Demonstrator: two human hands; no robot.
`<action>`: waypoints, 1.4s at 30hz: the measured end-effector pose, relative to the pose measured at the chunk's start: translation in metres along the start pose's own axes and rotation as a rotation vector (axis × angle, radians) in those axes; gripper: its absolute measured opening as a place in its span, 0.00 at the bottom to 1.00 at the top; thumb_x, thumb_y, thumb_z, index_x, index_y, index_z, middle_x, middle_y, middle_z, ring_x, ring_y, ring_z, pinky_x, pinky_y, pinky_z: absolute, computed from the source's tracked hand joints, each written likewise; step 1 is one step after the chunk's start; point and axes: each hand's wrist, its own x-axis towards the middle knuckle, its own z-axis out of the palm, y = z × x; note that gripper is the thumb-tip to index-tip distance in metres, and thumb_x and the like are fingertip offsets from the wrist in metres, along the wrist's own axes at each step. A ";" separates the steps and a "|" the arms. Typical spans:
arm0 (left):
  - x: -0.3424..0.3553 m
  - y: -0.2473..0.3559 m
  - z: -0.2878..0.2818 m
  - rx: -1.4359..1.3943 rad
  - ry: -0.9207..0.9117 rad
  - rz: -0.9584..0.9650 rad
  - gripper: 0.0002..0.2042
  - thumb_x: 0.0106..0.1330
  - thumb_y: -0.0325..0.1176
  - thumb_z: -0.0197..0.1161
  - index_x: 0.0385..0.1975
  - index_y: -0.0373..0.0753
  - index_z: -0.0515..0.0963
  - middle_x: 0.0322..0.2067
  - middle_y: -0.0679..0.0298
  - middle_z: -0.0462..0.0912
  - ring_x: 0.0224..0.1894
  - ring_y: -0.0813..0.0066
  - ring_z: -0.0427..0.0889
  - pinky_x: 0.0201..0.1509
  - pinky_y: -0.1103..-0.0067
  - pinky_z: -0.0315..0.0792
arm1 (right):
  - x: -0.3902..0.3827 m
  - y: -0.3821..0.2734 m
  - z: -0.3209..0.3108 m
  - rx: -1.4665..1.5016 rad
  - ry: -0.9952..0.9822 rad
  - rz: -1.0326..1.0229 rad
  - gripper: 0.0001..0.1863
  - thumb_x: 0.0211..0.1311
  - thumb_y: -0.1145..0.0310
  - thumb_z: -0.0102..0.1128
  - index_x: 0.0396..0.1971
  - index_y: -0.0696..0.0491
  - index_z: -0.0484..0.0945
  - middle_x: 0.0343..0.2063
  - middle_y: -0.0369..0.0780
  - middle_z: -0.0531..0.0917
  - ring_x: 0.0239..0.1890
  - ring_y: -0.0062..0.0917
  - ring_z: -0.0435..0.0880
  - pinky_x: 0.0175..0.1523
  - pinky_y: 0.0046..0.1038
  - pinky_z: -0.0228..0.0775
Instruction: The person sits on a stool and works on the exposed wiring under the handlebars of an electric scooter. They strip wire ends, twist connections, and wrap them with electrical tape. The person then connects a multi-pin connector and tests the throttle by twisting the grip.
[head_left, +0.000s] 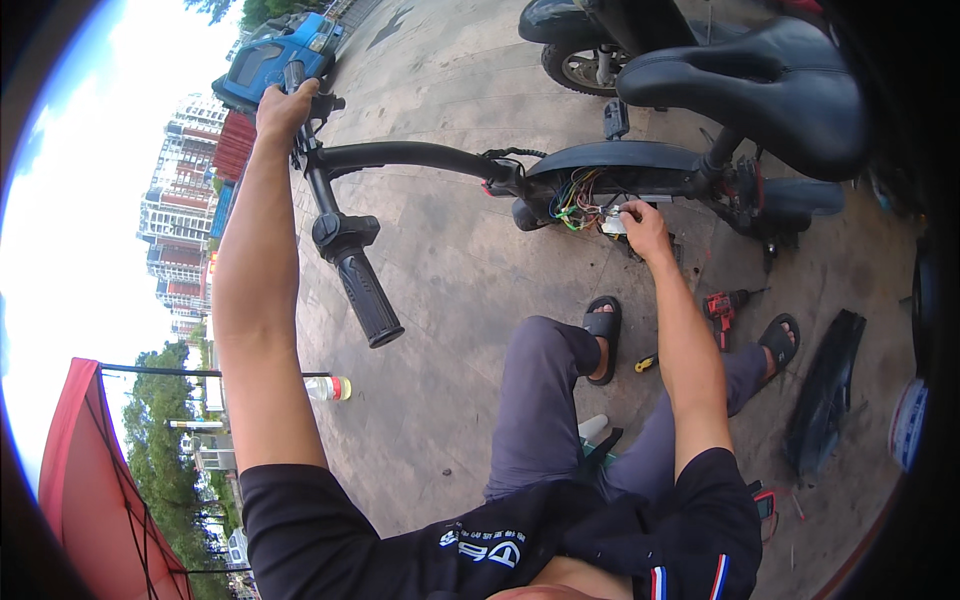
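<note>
Outdoor street-side repair spot, paved ground (440,300), parked scooters (590,40), blue truck (275,55), cordless drill (722,308), apartment towers (185,190)

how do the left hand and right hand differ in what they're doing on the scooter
The left hand is raised high, wrapped around the far handlebar grip; the right hand reaches lower, into the opened frame. The left hand closes in a full fist, while the right hand pinches at the coloured wires with its fingertips. Both arms are bare and stretched forward onto the same scooter.
</note>
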 end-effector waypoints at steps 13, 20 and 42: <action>-0.093 -0.081 -0.013 -0.600 0.408 0.161 0.26 0.68 0.39 0.62 0.59 0.28 0.68 0.51 0.51 0.76 0.49 0.65 0.79 0.51 0.74 0.74 | -0.006 -0.018 -0.013 -0.039 -0.080 0.061 0.15 0.58 0.64 0.64 0.43 0.54 0.82 0.39 0.43 0.87 0.44 0.33 0.86 0.51 0.31 0.75; -0.135 -0.153 0.033 -0.992 -0.057 -0.230 0.20 0.68 0.37 0.62 0.56 0.35 0.72 0.45 0.61 0.78 0.42 0.74 0.79 0.41 0.79 0.75 | -0.009 -0.018 -0.010 -0.038 -0.095 0.024 0.15 0.57 0.64 0.64 0.43 0.55 0.82 0.37 0.42 0.87 0.39 0.30 0.86 0.48 0.30 0.76; -0.019 -0.066 0.159 -2.391 -0.955 -0.001 0.19 0.70 0.36 0.54 0.52 0.27 0.75 0.47 0.48 0.82 0.48 0.56 0.77 0.55 0.65 0.73 | -0.011 -0.024 -0.005 -0.078 -0.075 0.064 0.13 0.58 0.67 0.64 0.40 0.57 0.81 0.34 0.42 0.87 0.35 0.27 0.86 0.44 0.28 0.76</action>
